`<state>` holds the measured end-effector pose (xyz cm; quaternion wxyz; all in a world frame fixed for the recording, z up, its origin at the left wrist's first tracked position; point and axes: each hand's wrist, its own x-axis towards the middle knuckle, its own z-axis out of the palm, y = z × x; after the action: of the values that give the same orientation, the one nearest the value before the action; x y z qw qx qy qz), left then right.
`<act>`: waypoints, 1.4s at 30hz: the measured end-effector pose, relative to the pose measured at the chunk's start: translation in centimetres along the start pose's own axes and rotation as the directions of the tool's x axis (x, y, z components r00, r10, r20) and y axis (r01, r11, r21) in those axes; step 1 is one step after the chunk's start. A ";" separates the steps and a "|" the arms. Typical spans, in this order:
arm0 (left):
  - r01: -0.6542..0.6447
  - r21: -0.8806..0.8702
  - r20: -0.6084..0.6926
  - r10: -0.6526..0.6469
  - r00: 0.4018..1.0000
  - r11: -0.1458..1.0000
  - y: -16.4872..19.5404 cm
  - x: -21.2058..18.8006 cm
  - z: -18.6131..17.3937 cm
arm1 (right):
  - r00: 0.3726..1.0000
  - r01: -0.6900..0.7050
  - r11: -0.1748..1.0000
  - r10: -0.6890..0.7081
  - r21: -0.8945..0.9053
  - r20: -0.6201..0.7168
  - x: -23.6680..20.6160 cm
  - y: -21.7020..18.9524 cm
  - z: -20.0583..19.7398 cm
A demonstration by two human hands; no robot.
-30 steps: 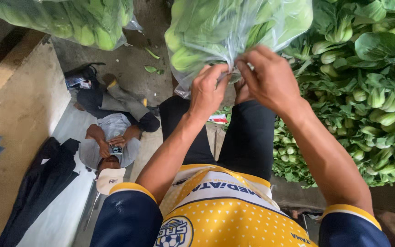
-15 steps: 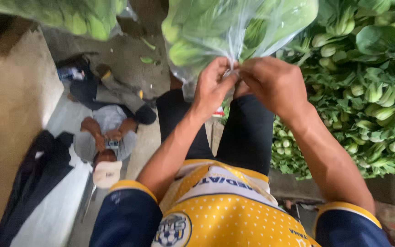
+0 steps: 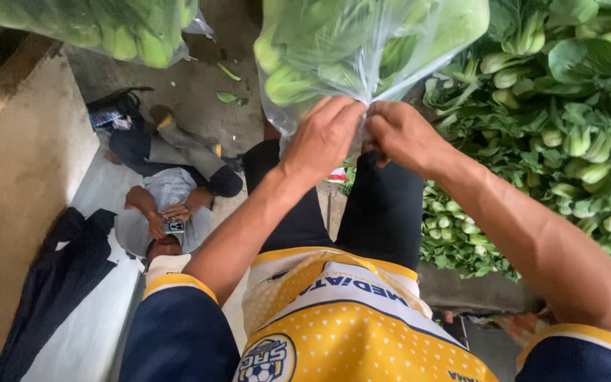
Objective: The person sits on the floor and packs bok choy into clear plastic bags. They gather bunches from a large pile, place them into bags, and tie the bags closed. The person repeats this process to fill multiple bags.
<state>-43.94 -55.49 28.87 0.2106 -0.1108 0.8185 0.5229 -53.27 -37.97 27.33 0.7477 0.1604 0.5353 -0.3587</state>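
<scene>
A clear plastic bag [image 3: 362,49] stuffed with green leafy vegetables fills the top middle of the head view. My left hand [image 3: 323,138] and my right hand [image 3: 404,138] meet at the bag's gathered neck, fingers pinched on the twisted plastic. The fingertips and the bag's mouth are hidden between the hands. A big heap of loose green vegetables with pale stems [image 3: 567,134] lies just to the right of my arms.
Another clear bag of greens [image 3: 107,25] sits at the top left. A person [image 3: 167,191] lies on a pale mat [image 3: 83,332] at the left, holding a small device. Dark clothing [image 3: 58,283] lies beside them. Leaf scraps dot the concrete floor [image 3: 206,92].
The view has shifted slightly, so the bag sits higher in frame. Both hands stay pinched on the bag's neck, fingers working the plastic.
</scene>
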 end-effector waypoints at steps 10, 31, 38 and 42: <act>-0.539 0.499 0.285 0.459 0.842 0.679 -0.2 4.0 -1.2 | 0.814 0.513 0.476 -0.535 -0.714 0.229 -1.3 4.2 -4.4; 0.099 -0.028 0.210 -0.091 0.974 0.995 -2.0 1.1 -2.7 | 0.677 0.592 0.725 -0.684 -0.352 -0.270 1.0 3.2 5.1; 0.456 -0.042 0.486 -0.381 0.787 0.889 -4.3 4.4 -4.9 | 0.806 0.472 0.797 -0.563 -0.376 -0.182 3.3 2.3 5.2; -0.015 0.096 0.178 -0.002 0.984 0.995 -3.2 3.8 -5.0 | 0.744 0.364 0.693 -0.618 -0.622 -0.253 3.2 2.8 4.9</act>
<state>-47.20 -61.26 26.31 0.2860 -0.0506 0.8213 0.4910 -47.38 -40.28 25.82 0.4903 -0.1309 0.7918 -0.3400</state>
